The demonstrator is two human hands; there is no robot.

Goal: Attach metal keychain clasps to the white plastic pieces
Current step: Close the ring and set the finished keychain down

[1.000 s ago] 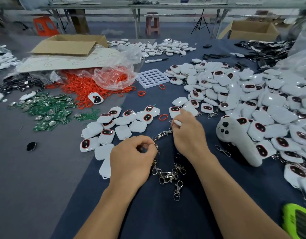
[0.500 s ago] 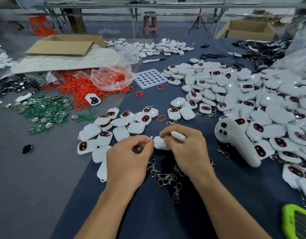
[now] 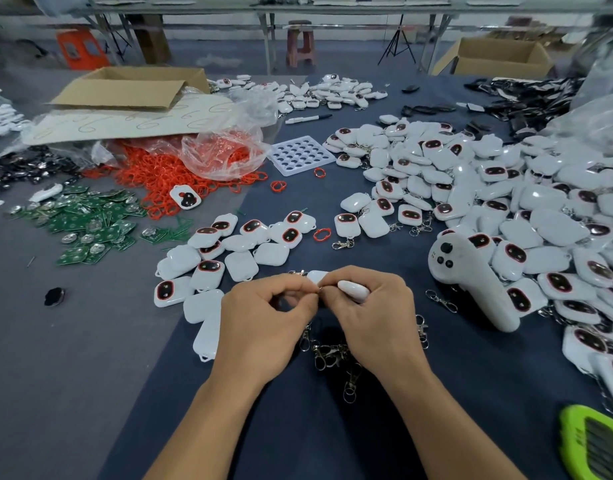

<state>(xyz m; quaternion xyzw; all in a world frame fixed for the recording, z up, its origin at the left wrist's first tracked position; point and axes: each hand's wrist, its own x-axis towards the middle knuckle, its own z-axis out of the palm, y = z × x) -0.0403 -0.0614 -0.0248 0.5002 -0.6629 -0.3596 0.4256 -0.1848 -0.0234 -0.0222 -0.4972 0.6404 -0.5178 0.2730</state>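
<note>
White handheld controller [image 3: 471, 282], lying on the surface [image 3: 332, 438] right of the grip [image 3: 319, 289]. Red rings [image 3: 152, 171] and green circuit boards [image 3: 90, 223], far left beyond it; perforated white tray [image 3: 300, 155] directly beyond.

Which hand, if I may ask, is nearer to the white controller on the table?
Right. The right hand sits just left of the white controller; the left hand is farther left, beyond the right hand.

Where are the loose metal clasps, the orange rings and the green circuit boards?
metal clasps [image 3: 328, 351], head view, middle of the tangle.
orange rings [image 3: 147, 173], head view, centre of the pile.
green circuit boards [image 3: 90, 221], head view, centre of the heap.
</note>
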